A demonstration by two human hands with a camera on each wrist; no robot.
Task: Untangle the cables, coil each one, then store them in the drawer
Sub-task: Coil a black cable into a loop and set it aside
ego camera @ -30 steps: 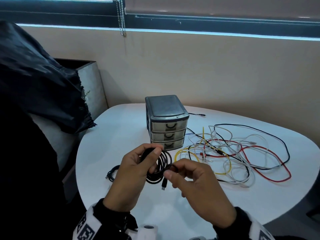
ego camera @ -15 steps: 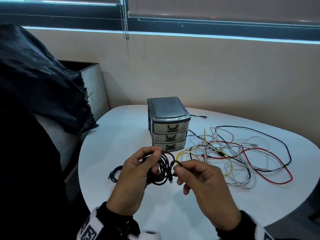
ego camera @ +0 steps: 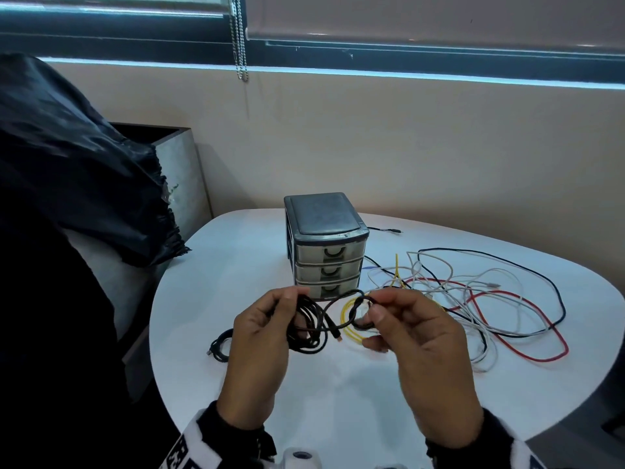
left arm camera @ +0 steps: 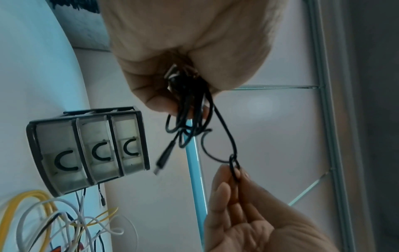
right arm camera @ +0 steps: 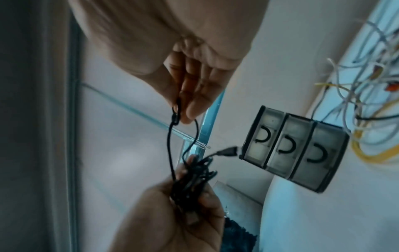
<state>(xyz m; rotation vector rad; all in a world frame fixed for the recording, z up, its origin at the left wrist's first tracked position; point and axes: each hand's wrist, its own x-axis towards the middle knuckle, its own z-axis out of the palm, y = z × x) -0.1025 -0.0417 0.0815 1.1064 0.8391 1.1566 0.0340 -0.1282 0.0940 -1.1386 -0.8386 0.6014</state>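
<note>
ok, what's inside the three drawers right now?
Can't tell. All three drawers of the drawer unit are closed, and their cloudy fronts hide the contents. The black cable is in the left hand and right hand.

Both hands are raised in front of the drawers (ego camera: 326,252), apart from each other. The left hand (ego camera: 262,336) has its fingers and thumb curled round a coiled black cable (ego camera: 309,328), knuckles toward the head camera. The right hand (ego camera: 411,336) pinches a loop of that cable between thumb and fingertips (left arm camera: 234,172), other fingers loosely bent.
</note>
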